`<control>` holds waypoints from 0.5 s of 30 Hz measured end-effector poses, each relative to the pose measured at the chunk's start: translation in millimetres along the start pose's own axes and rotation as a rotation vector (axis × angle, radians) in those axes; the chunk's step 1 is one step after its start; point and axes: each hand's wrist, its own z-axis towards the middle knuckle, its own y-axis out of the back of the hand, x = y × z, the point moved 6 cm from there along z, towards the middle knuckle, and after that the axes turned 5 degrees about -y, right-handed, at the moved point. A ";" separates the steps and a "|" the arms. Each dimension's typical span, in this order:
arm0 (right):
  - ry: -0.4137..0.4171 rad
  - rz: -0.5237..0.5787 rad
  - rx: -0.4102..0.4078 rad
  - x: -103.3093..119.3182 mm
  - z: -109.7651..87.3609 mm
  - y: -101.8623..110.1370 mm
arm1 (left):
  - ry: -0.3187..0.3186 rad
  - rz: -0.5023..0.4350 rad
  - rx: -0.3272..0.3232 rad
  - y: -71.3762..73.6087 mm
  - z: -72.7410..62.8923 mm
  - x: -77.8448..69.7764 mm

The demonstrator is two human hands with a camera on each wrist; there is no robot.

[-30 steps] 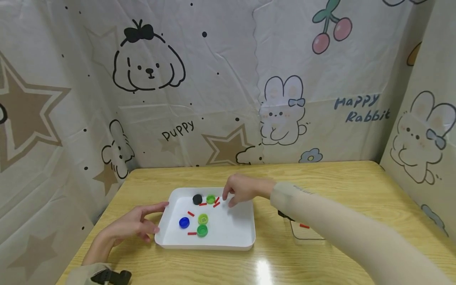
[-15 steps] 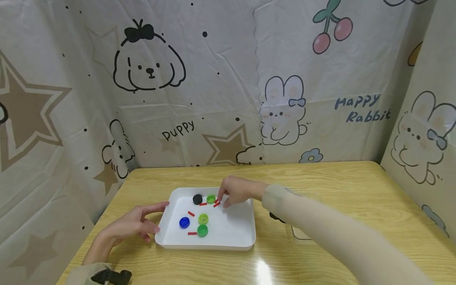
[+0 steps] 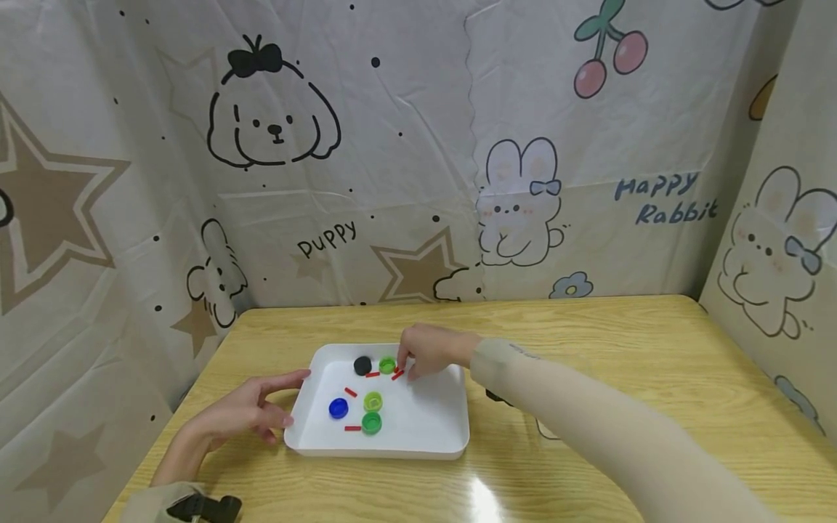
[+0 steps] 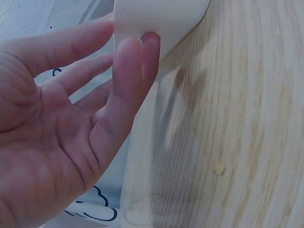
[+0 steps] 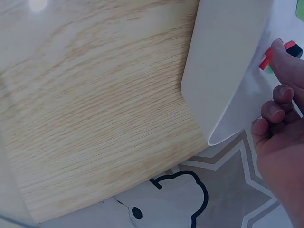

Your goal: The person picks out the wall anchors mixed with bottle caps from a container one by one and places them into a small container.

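Note:
A shallow white tray [image 3: 431, 428] lies on the table with round plastic caps and short red sticks in it. My left hand [image 3: 238, 410] rests its fingertips against the tray's left side, fingers spread. In the left wrist view, fingertips touch the outer white wall. My right hand [image 3: 428, 349] reaches into the back of the tray, thumb and index finger apart, fingertips right at two red sticks [image 3: 397, 375]. The right wrist view shows the thumb overlapping a red stick [image 5: 265, 62]; the index finger is mostly hidden. Beside the sticks sits a green cap [image 3: 387, 365].
Other caps in the tray are black [image 3: 362, 365], blue [image 3: 338, 408], yellow-green [image 3: 373, 402] and darker green [image 3: 371, 423]. More red sticks [image 3: 352, 428] lie among them. A clear container [image 3: 548, 430] stands right of the tray, partly hidden by the right sleeve.
My right hand has moved left inside the tray, toward the two red sticks near the green cap, with its sleeve covering more of the clear container. My left hand keeps its place.

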 end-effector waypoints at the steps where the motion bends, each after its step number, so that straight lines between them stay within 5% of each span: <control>1: -0.002 -0.016 0.001 -0.2 1.2 -0.9 | 0.000 0.000 0.000 -0.1 -0.1 -0.1; 8: -0.049 -0.101 0.047 3.2 5.2 -6.2 | -0.001 0.008 -0.003 -0.5 -0.3 -1.6; 15: -0.074 -0.060 0.074 11.0 3.6 -8.6 | -0.007 0.008 0.001 -0.6 0.2 -1.9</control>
